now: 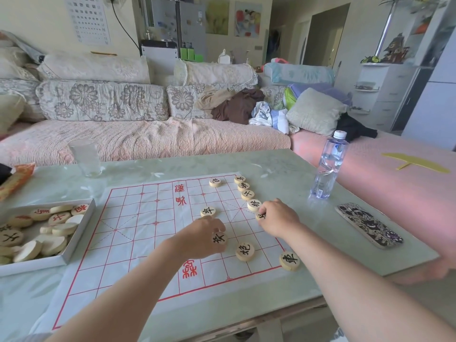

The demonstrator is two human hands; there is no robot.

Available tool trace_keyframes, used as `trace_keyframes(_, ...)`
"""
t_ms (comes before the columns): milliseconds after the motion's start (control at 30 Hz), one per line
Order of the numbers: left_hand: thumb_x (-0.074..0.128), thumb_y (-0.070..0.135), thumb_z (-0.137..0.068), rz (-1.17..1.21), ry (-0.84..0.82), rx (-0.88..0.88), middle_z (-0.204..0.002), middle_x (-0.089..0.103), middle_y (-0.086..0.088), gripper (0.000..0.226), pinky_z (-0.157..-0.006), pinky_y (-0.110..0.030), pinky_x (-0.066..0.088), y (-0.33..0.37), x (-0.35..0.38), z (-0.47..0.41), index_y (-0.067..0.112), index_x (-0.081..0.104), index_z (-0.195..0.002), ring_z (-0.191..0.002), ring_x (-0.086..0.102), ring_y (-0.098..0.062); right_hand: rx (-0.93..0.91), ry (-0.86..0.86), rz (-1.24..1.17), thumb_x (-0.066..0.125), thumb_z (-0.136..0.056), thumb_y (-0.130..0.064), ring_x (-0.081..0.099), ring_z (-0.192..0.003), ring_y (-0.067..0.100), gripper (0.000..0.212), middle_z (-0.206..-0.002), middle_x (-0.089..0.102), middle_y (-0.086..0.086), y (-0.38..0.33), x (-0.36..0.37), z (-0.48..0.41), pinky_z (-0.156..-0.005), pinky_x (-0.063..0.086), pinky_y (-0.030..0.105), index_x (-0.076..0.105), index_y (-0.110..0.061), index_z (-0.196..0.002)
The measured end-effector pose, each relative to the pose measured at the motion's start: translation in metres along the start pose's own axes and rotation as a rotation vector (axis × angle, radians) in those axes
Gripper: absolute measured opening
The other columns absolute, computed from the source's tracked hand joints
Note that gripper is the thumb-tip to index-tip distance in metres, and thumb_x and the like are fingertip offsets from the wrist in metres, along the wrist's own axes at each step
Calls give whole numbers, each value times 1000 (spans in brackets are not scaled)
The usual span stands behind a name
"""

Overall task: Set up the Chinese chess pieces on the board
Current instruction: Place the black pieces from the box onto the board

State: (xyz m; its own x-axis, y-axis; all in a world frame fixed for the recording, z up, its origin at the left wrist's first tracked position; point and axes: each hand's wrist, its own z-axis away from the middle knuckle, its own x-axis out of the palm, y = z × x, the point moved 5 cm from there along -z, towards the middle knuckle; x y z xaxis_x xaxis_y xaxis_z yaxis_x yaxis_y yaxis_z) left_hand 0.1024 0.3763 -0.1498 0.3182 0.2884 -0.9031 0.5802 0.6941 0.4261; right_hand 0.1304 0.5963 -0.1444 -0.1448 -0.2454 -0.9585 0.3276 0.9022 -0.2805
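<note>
Wood discs fill both grips: left hand curls round a pawn, right hand pinches a piece at the right edge of the board, just beside the row. Risk — a knuckle nudges the row or the cannon off their points — the paper could slide too.

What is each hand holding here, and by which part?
The left hand grips a round pale wooden chess piece with a black character by its rim. The right hand pinches a second black-character wooden piece at its edge.
</note>
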Motion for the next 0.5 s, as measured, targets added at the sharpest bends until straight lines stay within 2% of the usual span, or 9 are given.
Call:
trace_keyframes(133,65,41,-85,-19,5,8,-119,51,5,44,-81,-23,49,1,-1,0,28,55,-125,-97,53,-13,-7,10,13,61,-89,-25,59,-110,24,22,-122,57,-1,-4,0,1,-84,46,30,64,-31,-110)
trace_keyframes(267,64,41,-85,-27,6,8,-120,51,4,44,-84,-26,51,1,1,0,27,55,-126,-100,54,-14,0,-12,28,63,-88,-31,60,-110,21,10,-120,63,-6,-3,-3,4,-79,42,28,61,-33,-98)
trace_keyframes(400,66,39,-84,-26,-10,5,-120,53,4,45,-82,-24,49,0,2,-3,26,55,-126,-99,55,-15,1,-91,40,62,-83,-29,60,-108,19,14,-113,62,-10,-3,-12,10,-78,41,26,60,-34,-96)
trace_keyframes(500,68,38,-83,-33,-17,-7,-120,53,4,47,-81,-24,49,0,2,-3,27,53,-126,-99,55,-15,22,-191,94,59,-79,-24,61,-103,19,19,-108,65,-9,-1,-10,17,-81,49,27,64,-29,-97)
